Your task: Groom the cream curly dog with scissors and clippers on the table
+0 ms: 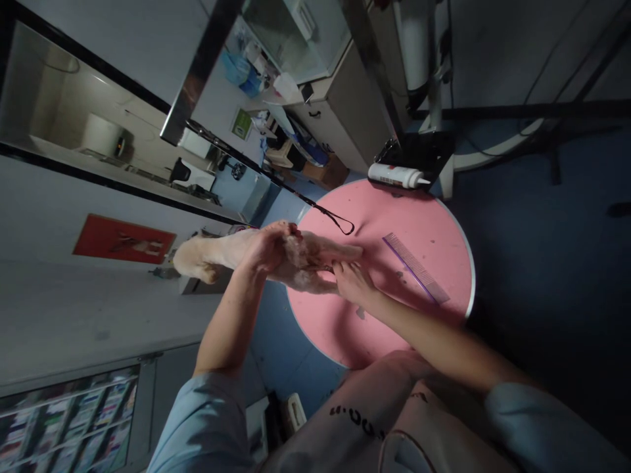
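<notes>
Working at the back end of a pale, short-coated dog (231,249): hind legs on the round pink table (444,230), head pointing away toward the wall side. Our left hand (273,246) lies across its rump, palm down on the coat, fingers curled around the far side; can't tell how tightly they're closed. Our right hand (353,281) is low between and just beside the hind legs, fingers bent and bunched near the inner thigh; dim and small there, so can't tell whether they're pinching fur, a leg or a tool. Comb (413,268) with a purple spine lies flat on the table, to the right of our right hand, untouched. White nozzle bottle (397,176) is on its side at the far table edge, by a black tray (436,154). Black strap (276,179) runs from the metal bar (197,72) down over the table, its end loop beside the dog, not around it. Blue floor (522,230) below, red picture (123,243) on the wall.
</notes>
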{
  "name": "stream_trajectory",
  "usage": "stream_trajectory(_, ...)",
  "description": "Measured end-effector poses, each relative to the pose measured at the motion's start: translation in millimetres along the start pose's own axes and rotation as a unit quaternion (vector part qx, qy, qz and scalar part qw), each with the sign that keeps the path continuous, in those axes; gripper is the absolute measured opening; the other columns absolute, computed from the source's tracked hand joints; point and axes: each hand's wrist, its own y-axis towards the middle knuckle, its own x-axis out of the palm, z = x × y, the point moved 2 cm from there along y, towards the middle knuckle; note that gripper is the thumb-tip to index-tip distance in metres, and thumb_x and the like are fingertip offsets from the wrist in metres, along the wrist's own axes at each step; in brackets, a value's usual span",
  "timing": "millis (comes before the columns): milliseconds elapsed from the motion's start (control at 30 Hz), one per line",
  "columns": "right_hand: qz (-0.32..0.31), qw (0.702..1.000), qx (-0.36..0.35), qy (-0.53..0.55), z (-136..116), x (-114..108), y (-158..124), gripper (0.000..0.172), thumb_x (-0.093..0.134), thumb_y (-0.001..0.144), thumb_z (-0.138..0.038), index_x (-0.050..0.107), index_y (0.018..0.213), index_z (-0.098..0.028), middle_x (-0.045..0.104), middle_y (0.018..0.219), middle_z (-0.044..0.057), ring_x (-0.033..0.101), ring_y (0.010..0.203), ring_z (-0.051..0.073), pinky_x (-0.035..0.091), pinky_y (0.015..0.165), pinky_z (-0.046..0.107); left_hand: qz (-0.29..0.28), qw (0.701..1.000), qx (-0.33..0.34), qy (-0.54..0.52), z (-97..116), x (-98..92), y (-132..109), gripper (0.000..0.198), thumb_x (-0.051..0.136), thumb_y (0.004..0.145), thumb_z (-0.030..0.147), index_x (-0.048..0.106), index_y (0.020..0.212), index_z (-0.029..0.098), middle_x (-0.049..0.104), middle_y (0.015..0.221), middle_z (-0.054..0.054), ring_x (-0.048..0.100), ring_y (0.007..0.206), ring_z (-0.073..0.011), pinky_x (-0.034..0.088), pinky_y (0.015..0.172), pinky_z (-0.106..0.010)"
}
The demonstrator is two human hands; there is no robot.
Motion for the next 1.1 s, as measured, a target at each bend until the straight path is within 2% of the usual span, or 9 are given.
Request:
stream_trajectory(333,-0.027,0.997,0.047,0.06,-12.0,-2.2,-4.7,0.038,0.037,0.092,-0.01,0.049,0.127,-0.008,0.068,0.106,0.02,0.067,0.098,0.028,0.049,0.08,0.034,0.005,1.0,-0.007,0.009,-3.5,1.2,3.0,0.006,0.059,0.06,0.011,0.059,0.056,0.016,0.061,0.064,-0.003,0.056,0.062,-0.0133,0.049,0.061,-0.024)
stream_trajectory(467,-0.006,0.99,0.04,0.138,-29.2,-7.5,-9.6,0.038,0.053,0.084,-0.02,0.051,0.121,-0.01,0.066,0.111,0.018,0.066,0.1,0.029,0.049,0.083,0.035,0.03,0.999,0.029,0.02,-7.3,4.9,5.9,0.015,0.051,0.064,0.005,0.058,0.054,0.014,0.061,0.063,-0.003,0.058,0.066,-0.0112,0.047,0.066,-0.02)
stream_trajectory(567,-0.013,0.983,0.052,0.176,-36.3,-8.4,-10.7,0.041,0.047,0.084,-0.013,0.049,0.124,-0.013,0.067,0.11,0.015,0.066,0.099,0.026,0.049,0.084,0.034,0.045,0.999,0.009,0.026,-7.7,7.5,4.6,0.018,0.049,0.067,0.004,0.057,0.055,0.014,0.061,0.064,-0.004,0.058,0.066,-0.0113,0.046,0.063,-0.021)
stream_trajectory(733,-0.015,0.975,0.044,0.219,-35.1,-11.1,-9.2,0.042,0.051,0.082,-0.015,0.05,0.124,-0.015,0.066,0.113,0.015,0.064,0.104,0.026,0.048,0.086,0.034,0.038,0.999,-0.002,0.025,-7.0,7.2,1.7,0.011,0.052,0.067,0.008,0.056,0.058,0.013,0.061,0.067,-0.004,0.058,0.065,-0.011,0.047,0.063,-0.022)
stream_trajectory(867,-0.008,0.959,0.054,0.278,-30.0,-1.1,-7.5,0.037,0.051,0.08,-0.012,0.054,0.117,-0.016,0.068,0.103,0.013,0.065,0.098,0.024,0.047,0.084,0.033,0.023,0.999,0.025,0.032,-13.6,1.4,5.2,0.008,0.059,0.064,0.012,0.055,0.057,0.014,0.06,0.066,-0.003,0.058,0.067,-0.0115,0.047,0.066,-0.023)
stream_trajectory(933,-0.008,0.923,0.055,0.381,-27.7,7.8,-8.6,0.03,0.057,0.076,-0.015,0.057,0.106,-0.018,0.068,0.094,0.009,0.065,0.091,0.022,0.047,0.081,0.032,-0.001,0.996,0.063,0.065,-18.1,-0.5,6.1,0.01,0.063,0.067,0.018,0.058,0.059,0.015,0.061,0.068,-0.003,0.058,0.07,-0.0123,0.049,0.071,-0.025)
stream_trajectory(967,-0.006,0.888,0.055,0.457,-26.4,11.2,-9.7,0.028,0.06,0.074,-0.018,0.057,0.101,-0.018,0.068,0.09,0.007,0.064,0.088,0.021,0.048,0.079,0.031,-0.021,0.99,0.091,0.104,-19.6,-0.2,5.2,0.013,0.065,0.07,0.023,0.06,0.061,0.015,0.062,0.071,-0.004,0.058,0.074,-0.0135,0.049,0.075,-0.026)
stream_trajectory(1000,-0.001,0.838,0.058,0.542,-24.7,12.8,-10.8,0.027,0.063,0.07,-0.021,0.056,0.097,-0.019,0.067,0.087,0.005,0.064,0.085,0.019,0.048,0.077,0.029,-0.046,0.979,0.123,0.158,-20.7,0.9,3.0,0.018,0.065,0.074,0.029,0.062,0.063,0.015,0.064,0.077,-0.006,0.059,0.08,-0.0154,0.05,0.079,-0.028)
stream_trajectory(1100,0.013,0.647,0.084,0.758,-18.0,4.9,-11.4,0.029,0.065,0.07,-0.034,0.054,0.094,-0.02,0.063,0.079,0.0,0.059,0.067,0.013,0.048,0.067,0.026,-0.132,0.915,0.202,0.323,-23.1,6.7,-13.6,0.027,0.059,0.085,0.039,0.071,0.081,0.014,0.066,0.107,-0.013,0.058,0.109,-0.023,0.046,0.097,-0.037)
